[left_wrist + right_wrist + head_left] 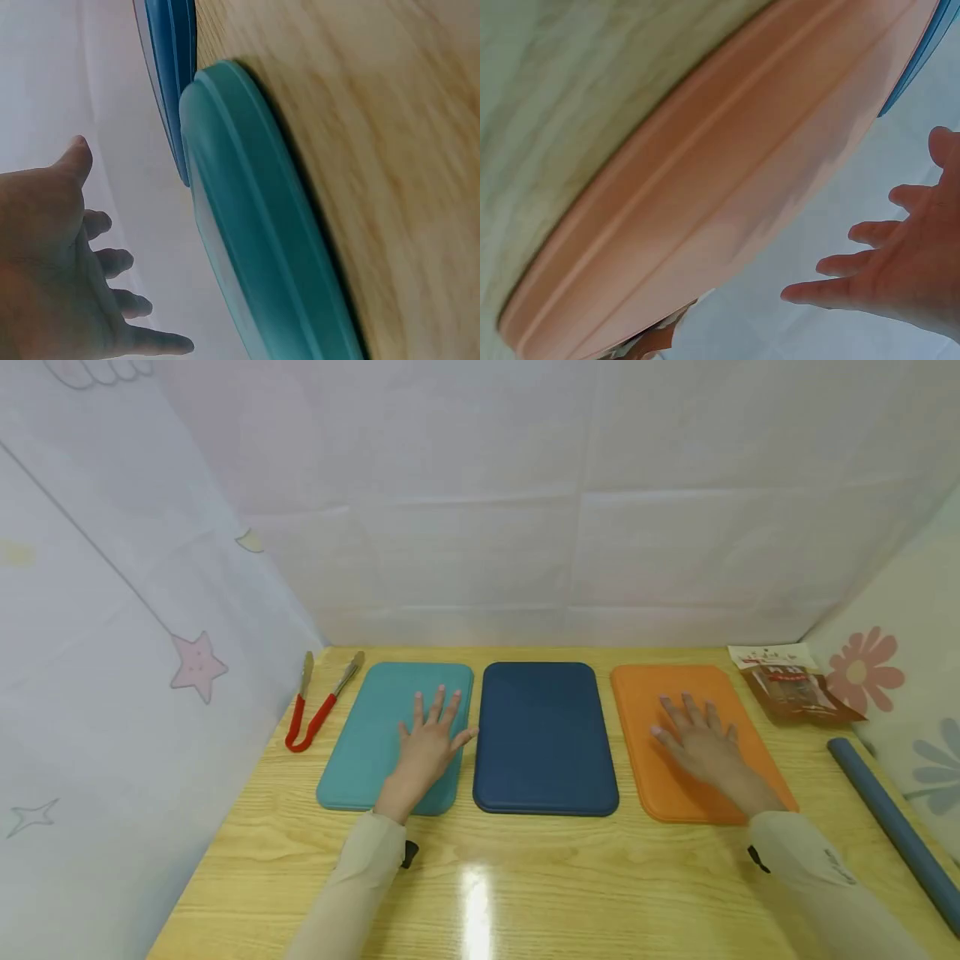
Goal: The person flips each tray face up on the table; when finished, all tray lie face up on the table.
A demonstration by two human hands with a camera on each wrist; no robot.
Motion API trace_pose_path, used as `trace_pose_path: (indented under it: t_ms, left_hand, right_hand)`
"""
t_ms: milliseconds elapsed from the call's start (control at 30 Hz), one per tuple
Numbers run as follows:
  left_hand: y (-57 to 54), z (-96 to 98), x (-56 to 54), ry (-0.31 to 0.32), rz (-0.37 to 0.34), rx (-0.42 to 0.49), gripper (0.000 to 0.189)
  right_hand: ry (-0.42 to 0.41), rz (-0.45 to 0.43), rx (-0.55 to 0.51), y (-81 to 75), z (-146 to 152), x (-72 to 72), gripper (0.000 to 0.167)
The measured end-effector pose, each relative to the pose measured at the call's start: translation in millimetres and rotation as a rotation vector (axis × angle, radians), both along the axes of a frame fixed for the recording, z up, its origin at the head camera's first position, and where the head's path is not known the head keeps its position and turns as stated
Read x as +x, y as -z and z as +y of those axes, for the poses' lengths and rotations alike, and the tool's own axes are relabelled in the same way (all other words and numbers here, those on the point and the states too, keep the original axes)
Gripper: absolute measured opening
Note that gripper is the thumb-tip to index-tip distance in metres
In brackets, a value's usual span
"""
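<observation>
Three flat, rounded rectangular boards lie in a row on the wooden table: a teal board (367,752), a dark blue board (543,739) and an orange board (645,735). Over the teal one, my left hand (429,747) is spread with fingers apart, holding nothing. My right hand (701,747) is likewise spread over the orange board. Both wrist views show a gap between the hand and the board: the left hand (52,262) beside the teal board (255,217), the right hand (907,255) beside the orange board (690,202).
Red-handled tongs (315,718) lie splayed left of the teal board. At the back right is a brown and white snack packet (795,689). A dark grey-blue roll (892,818) runs along the right table edge. Patterned cloth (465,510) walls the back and sides.
</observation>
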State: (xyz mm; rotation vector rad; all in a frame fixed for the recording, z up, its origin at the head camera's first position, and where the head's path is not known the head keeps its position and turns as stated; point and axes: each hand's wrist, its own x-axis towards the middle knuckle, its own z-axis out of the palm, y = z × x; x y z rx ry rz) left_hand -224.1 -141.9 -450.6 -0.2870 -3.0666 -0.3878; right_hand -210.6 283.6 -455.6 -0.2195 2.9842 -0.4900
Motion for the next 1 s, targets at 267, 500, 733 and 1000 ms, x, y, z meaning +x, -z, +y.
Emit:
trace_pose_path:
  t_ms: [267, 500, 733, 1000]
  left_hand:
    - [1.6, 11.7, 2.0, 0.041, 0.017, 0.020, 0.073]
    - [3.2, 39.4, 3.2, 0.104, 0.040, 0.037, 0.070]
    - [0.3, 97.9, 7.7, 0.218, 0.040, 0.120, 0.068]
    - [0.6, 156.0, 18.6, 0.328, -0.002, 0.186, 0.065]
  right_hand:
    - [0.009, -0.008, -0.040, 2.2, 17, 5.4, 0.072]
    - [-0.003, -0.007, -0.052, 6.9, 41, 8.6, 0.072]
    - [0.014, -0.045, -0.085, 5.9, 57, 9.0, 0.071]
    - [0.026, -0.035, -0.065, 6.6, 73, 5.6, 0.069]
